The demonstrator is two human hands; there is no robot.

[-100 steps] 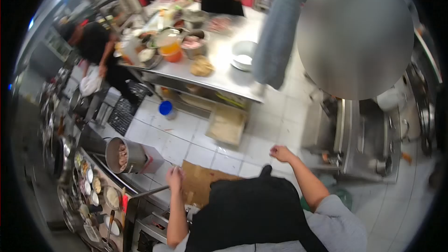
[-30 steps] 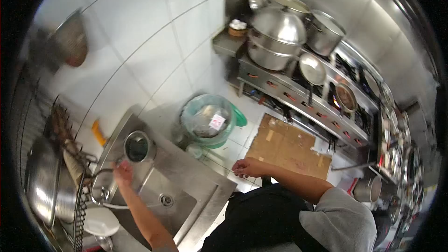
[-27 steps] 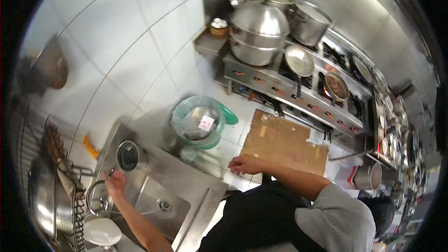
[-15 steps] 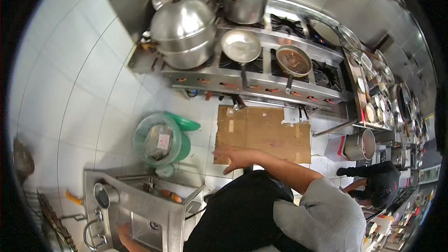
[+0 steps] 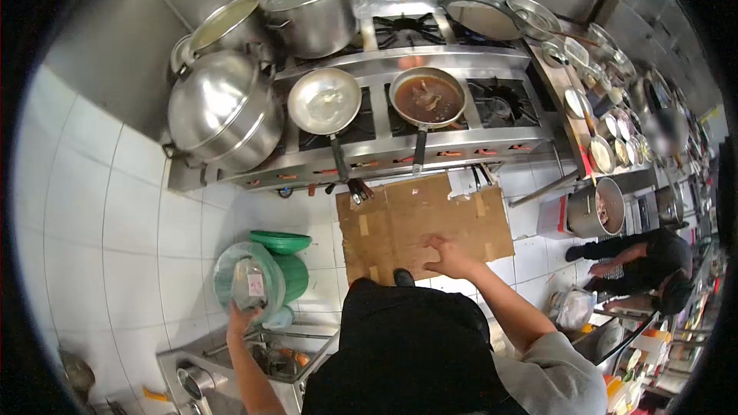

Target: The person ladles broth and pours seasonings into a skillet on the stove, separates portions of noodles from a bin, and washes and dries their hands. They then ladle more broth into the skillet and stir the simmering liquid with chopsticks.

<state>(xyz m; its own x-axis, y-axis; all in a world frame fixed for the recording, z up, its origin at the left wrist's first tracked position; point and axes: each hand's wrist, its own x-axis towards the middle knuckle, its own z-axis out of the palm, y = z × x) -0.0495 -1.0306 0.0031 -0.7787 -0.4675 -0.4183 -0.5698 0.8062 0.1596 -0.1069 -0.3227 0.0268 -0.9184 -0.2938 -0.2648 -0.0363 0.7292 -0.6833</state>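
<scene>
My left hand (image 5: 243,317) hangs in front of the lower edge of a green bin (image 5: 289,278) with a clear liner; its fingers look loosely spread and nothing shows in them. My right hand (image 5: 449,256) is over a brown cardboard sheet (image 5: 384,223) on the floor, fingers apart and empty. Beyond it stands a stove (image 5: 323,157). On its front burners are a pan with brown sauce (image 5: 427,100) and a pan with a little pale liquid (image 5: 325,102), both handles toward me. A domed steamer (image 5: 223,111) sits at the left end.
Two tall pots (image 5: 311,19) stand at the back left. A side counter (image 5: 555,81) holds bowls of ingredients. Right of the cardboard is a pot with meat (image 5: 598,209); a person in dark clothes (image 5: 665,261) bends near it. The sink unit (image 5: 173,369) is at lower left.
My view has swung from the worktable past the sink to the stove. My left hand has left the sink area and is by the bin; my right hand is now over the cardboard.
</scene>
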